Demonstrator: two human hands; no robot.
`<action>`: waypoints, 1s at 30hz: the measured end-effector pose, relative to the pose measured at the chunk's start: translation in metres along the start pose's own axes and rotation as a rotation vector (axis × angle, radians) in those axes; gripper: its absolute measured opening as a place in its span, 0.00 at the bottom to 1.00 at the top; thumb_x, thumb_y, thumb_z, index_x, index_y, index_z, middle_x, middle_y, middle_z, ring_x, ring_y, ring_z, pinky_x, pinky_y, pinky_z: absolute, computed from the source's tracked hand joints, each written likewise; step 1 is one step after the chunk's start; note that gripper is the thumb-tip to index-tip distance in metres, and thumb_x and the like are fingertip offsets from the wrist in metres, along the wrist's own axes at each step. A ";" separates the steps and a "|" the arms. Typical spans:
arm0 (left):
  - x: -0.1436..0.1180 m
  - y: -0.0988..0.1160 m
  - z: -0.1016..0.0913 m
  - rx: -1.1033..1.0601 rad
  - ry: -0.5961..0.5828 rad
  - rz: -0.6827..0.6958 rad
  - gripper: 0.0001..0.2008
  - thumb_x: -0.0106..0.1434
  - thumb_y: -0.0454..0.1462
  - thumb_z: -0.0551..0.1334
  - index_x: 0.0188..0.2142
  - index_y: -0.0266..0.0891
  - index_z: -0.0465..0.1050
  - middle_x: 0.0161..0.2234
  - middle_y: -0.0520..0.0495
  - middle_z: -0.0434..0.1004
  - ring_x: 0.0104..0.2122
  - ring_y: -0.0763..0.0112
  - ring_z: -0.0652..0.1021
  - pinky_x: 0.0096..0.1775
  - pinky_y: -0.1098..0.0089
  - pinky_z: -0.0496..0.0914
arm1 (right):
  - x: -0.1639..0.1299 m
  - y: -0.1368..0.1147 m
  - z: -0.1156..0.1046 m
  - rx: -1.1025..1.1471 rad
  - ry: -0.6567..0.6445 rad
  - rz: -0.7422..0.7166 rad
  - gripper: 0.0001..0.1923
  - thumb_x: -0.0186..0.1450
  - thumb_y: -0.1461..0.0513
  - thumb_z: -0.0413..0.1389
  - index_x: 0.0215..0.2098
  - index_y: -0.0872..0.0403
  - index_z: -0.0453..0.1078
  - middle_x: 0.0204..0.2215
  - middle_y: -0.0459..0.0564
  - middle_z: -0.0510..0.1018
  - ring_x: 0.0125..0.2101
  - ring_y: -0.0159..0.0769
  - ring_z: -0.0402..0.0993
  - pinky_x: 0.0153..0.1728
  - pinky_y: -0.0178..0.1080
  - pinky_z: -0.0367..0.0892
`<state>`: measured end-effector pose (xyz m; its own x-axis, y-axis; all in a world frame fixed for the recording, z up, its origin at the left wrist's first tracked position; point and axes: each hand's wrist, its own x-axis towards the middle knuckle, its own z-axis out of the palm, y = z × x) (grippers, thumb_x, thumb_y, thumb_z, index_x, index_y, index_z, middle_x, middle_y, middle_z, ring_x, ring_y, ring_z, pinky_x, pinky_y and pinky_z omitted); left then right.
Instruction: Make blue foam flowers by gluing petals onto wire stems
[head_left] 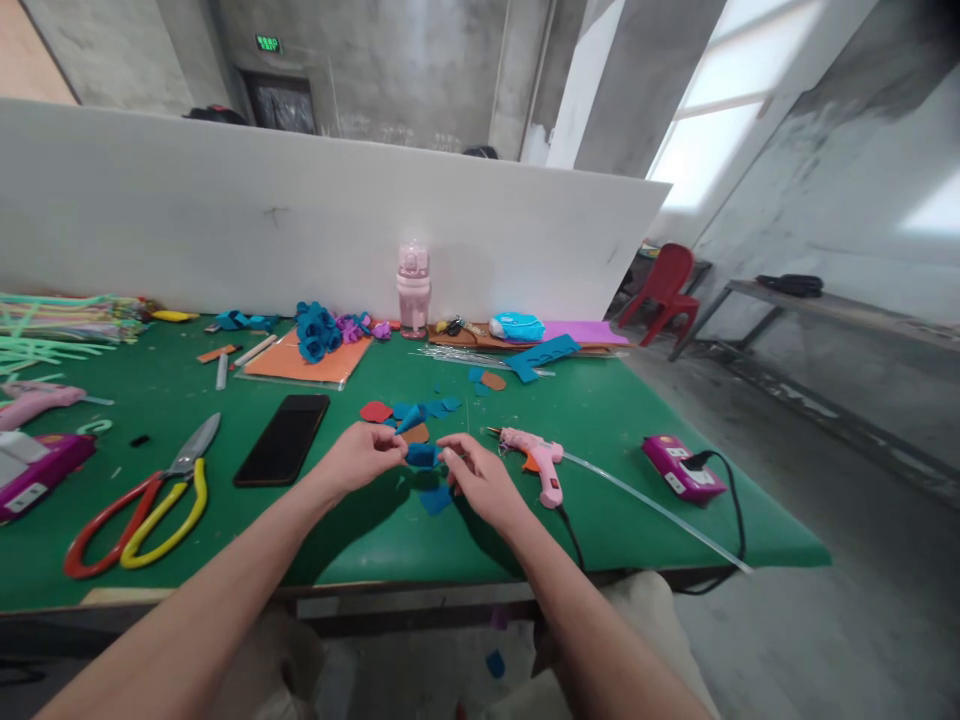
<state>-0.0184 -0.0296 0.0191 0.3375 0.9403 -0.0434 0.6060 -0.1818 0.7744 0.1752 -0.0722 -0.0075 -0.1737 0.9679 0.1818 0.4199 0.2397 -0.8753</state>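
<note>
Both hands meet over the front of the bench point(615, 420): my left hand point(360, 458) and my right hand point(480, 480) are each pinched shut on the same small blue felt piece point(421, 455), one at either end, holding it just above the green top. It looks rolled or folded between my fingertips, though I can't tell exactly how. To do this well, I judge I should keep the pinch light and even on both sides so the felt doesn't unroll or twist, and keep its edges lined up. More felt scraps point(420, 410), blue, red and brown, lie just beyond my hands, and another blue scrap point(435, 498) lies under them. My glue gun point(534, 458) rests just right of my right hand, nozzle pointing left, so I'd keep my fingers away from its tip. Scissors point(150, 500) and a phone point(282, 438) lie to the left, well apart from the work.
</note>
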 end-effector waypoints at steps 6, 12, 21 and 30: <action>-0.002 -0.002 -0.008 0.345 0.208 0.037 0.15 0.54 0.44 0.56 0.35 0.38 0.76 0.17 0.52 0.68 0.21 0.70 0.68 0.25 0.72 0.56 | -0.010 -0.002 -0.002 -0.424 -0.085 -0.063 0.09 0.56 0.59 0.57 0.34 0.53 0.67 0.29 0.46 0.70 0.29 0.33 0.65 0.29 0.34 0.58; -0.006 0.011 0.005 0.041 0.071 0.011 0.16 0.53 0.47 0.58 0.32 0.37 0.76 0.18 0.53 0.68 0.21 0.73 0.67 0.24 0.74 0.57 | -0.010 -0.002 0.000 -0.386 -0.118 -0.088 0.02 0.57 0.66 0.55 0.27 0.54 0.65 0.26 0.44 0.69 0.28 0.31 0.65 0.29 0.33 0.56; -0.019 0.034 0.020 -0.433 -0.164 -0.166 0.14 0.47 0.44 0.64 0.26 0.34 0.69 0.19 0.56 0.63 0.15 0.83 0.57 0.16 0.76 0.47 | -0.007 -0.006 -0.002 0.118 -0.019 -0.043 0.05 0.56 0.64 0.54 0.33 0.53 0.65 0.27 0.43 0.70 0.28 0.30 0.66 0.30 0.33 0.62; -0.017 0.029 0.038 -0.726 0.025 -0.185 0.15 0.48 0.43 0.65 0.27 0.38 0.62 0.15 0.62 0.55 0.11 0.86 0.51 0.14 0.79 0.42 | -0.003 -0.004 0.005 0.535 -0.009 0.176 0.11 0.55 0.57 0.58 0.32 0.55 0.65 0.25 0.42 0.69 0.25 0.27 0.64 0.29 0.33 0.62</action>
<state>0.0207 -0.0622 0.0178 0.2543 0.9450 -0.2057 0.0211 0.2072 0.9781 0.1696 -0.0767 -0.0065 -0.1507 0.9885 0.0106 -0.0664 0.0006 -0.9978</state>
